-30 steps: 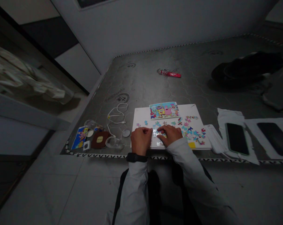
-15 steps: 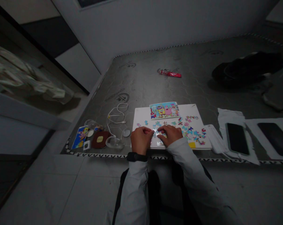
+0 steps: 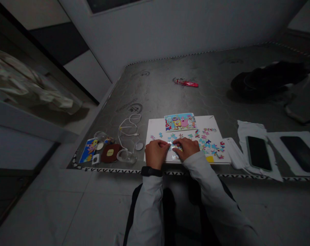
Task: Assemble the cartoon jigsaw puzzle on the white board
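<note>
Side by side over a white board [image 3: 155, 123], my two hands work at jigsaw puzzle pieces [image 3: 173, 157]. My left hand [image 3: 157, 152], a dark band at its wrist, pinches the edge of a small piece with thumb and forefinger. From the other side my right hand [image 3: 188, 148] curls its thumb and fingers around the same small cluster. The fingers partly hide what they grip. Beyond the hands lies a cartoon picture card [image 3: 180, 122]. Loose pieces [image 3: 213, 147] in blue, pink and red are scattered right of my right hand.
Left of the board lie a white cable [image 3: 129, 123], a brown case [image 3: 110, 152] and a blue cartoon packet [image 3: 88, 151]. To the right are a phone [image 3: 259, 153] and a dark slab [image 3: 299, 153] on white sheets. A red item [image 3: 187, 83] and a black bundle [image 3: 268, 81] sit farther back.
The view has shifted slightly. Both hands stay at nearly the same place on the board, fingers still on the small cluster of pieces. No piece has visibly moved elsewhere.
</note>
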{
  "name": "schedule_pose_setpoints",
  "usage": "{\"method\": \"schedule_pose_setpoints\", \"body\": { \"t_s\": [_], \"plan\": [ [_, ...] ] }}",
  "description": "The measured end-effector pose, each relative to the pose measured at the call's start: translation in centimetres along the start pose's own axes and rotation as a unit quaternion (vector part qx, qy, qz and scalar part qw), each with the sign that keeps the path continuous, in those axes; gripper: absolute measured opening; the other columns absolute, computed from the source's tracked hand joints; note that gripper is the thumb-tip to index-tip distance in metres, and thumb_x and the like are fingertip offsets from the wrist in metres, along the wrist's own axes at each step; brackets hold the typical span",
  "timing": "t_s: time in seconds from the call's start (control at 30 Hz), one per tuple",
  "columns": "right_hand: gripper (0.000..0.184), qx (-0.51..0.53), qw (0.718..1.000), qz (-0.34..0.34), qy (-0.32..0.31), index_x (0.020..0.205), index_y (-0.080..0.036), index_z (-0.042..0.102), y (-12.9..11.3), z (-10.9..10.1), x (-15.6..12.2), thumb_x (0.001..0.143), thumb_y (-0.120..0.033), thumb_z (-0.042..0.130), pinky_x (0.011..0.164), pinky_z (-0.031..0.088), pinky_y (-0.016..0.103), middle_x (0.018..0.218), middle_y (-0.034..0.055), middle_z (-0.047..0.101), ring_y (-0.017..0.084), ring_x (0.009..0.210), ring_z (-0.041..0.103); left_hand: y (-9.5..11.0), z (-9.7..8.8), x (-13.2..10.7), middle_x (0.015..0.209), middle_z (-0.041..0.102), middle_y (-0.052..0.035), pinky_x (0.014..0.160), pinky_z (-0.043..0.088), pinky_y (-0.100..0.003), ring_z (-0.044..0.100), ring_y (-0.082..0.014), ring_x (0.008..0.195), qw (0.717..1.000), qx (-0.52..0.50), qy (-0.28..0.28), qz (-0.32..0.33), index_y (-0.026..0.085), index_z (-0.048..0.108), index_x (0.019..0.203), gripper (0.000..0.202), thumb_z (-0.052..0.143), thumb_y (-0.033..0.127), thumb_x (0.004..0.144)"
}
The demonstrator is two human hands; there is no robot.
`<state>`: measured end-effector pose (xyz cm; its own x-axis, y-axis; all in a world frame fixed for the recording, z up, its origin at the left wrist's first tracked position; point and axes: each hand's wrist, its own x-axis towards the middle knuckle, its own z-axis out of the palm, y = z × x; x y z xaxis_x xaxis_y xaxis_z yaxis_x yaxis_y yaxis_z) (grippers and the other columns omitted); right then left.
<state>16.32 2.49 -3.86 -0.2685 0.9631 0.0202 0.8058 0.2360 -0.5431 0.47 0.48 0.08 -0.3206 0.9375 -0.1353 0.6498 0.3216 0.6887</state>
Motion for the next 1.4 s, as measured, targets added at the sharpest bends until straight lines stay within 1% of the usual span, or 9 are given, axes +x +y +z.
{"method": "schedule_pose_setpoints", "body": {
  "t_s": [0.1, 0.4, 0.77, 0.87, 0.97, 1.07, 1.23, 1.33, 1.4],
  "plan": [
    [0.021, -0.007, 1.0, -0.009, 0.009, 0.106, -0.025, 0.07, 0.0, 0.0, -0.1, 0.089, -0.035, 0.063, 0.082, 0.03, 0.037, 0.101, 0.005, 0.072, 0.023, 0.099, 0.061, -0.1, 0.1, 0.0, 0.073, 0.076, -0.0037, 0.067, 0.046, -0.027, 0.069, -0.0169, 0.07, 1.0, -0.01, 0.005, 0.009, 0.02, 0.078, 0.079, 0.015, 0.075, 0.035, 0.076],
    [0.029, -0.015, 0.993, -0.044, 0.109, 0.104, -0.024, 0.072, -0.3, -0.6, -1.1, 0.099, -0.036, 0.046, 0.08, 0.029, 0.035, 0.102, 0.0049, 0.076, 0.021, 0.096, 0.063, -0.5, -0.3, -0.8, 0.084, 0.078, -0.0071, 0.075, 0.045, -0.027, 0.07, -0.019, 0.081, 0.996, -0.033, 0.067, 0.05, 0.019, 0.079, 0.084, 0.037, 0.057, 0.048, 0.091],
    [0.039, -0.069, 0.974, -0.052, 0.207, 0.093, -0.02, 0.074, 0.0, -1.0, -6.0, 0.102, -0.041, 0.042, 0.08, 0.032, 0.032, 0.085, 0.0053, 0.077, 0.018, 0.081, 0.065, -2.4, -0.1, -4.6, 0.069, 0.072, -0.0008, 0.07, 0.045, -0.024, 0.068, -0.0151, 0.069, 0.989, -0.09, 0.034, 0.109, 0.023, 0.074, 0.096, 0.041, 0.039, 0.043, 0.1],
    [0.039, -0.084, 0.973, -0.048, 0.208, 0.085, -0.02, 0.074, 0.9, -0.5, -8.7, 0.098, -0.046, 0.048, 0.079, 0.034, 0.033, 0.067, 0.0048, 0.07, 0.019, 0.073, 0.063, -3.6, 0.1, -6.7, 0.065, 0.068, 0.0008, 0.07, 0.044, -0.025, 0.066, -0.0153, 0.064, 0.988, -0.09, 0.035, 0.119, 0.024, 0.07, 0.109, 0.038, 0.036, 0.038, 0.102],
    [0.038, -0.094, 0.975, -0.05, 0.195, 0.076, -0.021, 0.072, 1.9, 0.5, -11.2, 0.095, -0.047, 0.053, 0.077, 0.036, 0.032, 0.067, 0.0041, 0.068, 0.018, 0.068, 0.061, -5.0, 0.5, -8.9, 0.067, 0.069, 0.0007, 0.067, 0.044, -0.026, 0.065, -0.0163, 0.063, 0.988, -0.096, 0.042, 0.113, 0.021, 0.055, 0.133, 0.042, 0.027, 0.032, 0.103],
    [0.036, -0.101, 0.977, -0.039, 0.181, 0.074, -0.022, 0.07, 3.0, 1.3, -12.6, 0.094, -0.048, 0.053, 0.072, 0.037, 0.031, 0.064, 0.002, 0.066, 0.017, 0.063, 0.059, -6.1, 0.8, -10.6, 0.081, 0.075, -0.0018, 0.072, 0.046, -0.027, 0.069, -0.0166, 0.073, 0.987, -0.104, 0.039, 0.114, 0.02, 0.05, 0.135, 0.04, 0.029, 0.022, 0.101],
    [0.033, -0.098, 0.98, 0.0, 0.173, 0.075, -0.025, 0.068, 4.2, 1.6, -13.5, 0.094, -0.046, 0.051, 0.079, 0.04, 0.034, 0.066, 0.0014, 0.069, 0.02, 0.068, 0.064, -6.8, 1.1, -11.8, 0.107, 0.076, -0.004, 0.087, 0.049, -0.027, 0.072, -0.0163, 0.097, 0.985, -0.12, 0.036, 0.121, 0.024, 0.052, 0.13, 0.043, 0.028, 0.01, 0.097],
    [0.029, -0.092, 0.981, 0.018, 0.168, 0.073, -0.027, 0.067, 4.6, 1.7, -14.1, 0.09, -0.047, 0.053, 0.08, 0.042, 0.036, 0.066, 0.0017, 0.07, 0.021, 0.069, 0.065, -6.9, 1.0, -11.8, 0.122, 0.071, -0.0063, 0.1, 0.047, -0.03, 0.065, -0.0187, 0.117, 0.986, -0.114, 0.052, 0.113, 0.023, 0.061, 0.119, 0.04, 0.037, 0.006, 0.092],
    [0.029, -0.087, 0.982, 0.027, 0.167, 0.071, -0.028, 0.066, 4.7, 1.7, -14.6, 0.088, -0.048, 0.053, 0.082, 0.043, 0.037, 0.067, 0.0022, 0.071, 0.023, 0.07, 0.065, -7.0, 0.9, -11.7, 0.118, 0.07, -0.0072, 0.104, 0.046, -0.033, 0.064, -0.0193, 0.117, 0.986, -0.109, 0.052, 0.114, 0.021, 0.067, 0.107, 0.033, 0.041, 0.007, 0.092]
  ]
}}
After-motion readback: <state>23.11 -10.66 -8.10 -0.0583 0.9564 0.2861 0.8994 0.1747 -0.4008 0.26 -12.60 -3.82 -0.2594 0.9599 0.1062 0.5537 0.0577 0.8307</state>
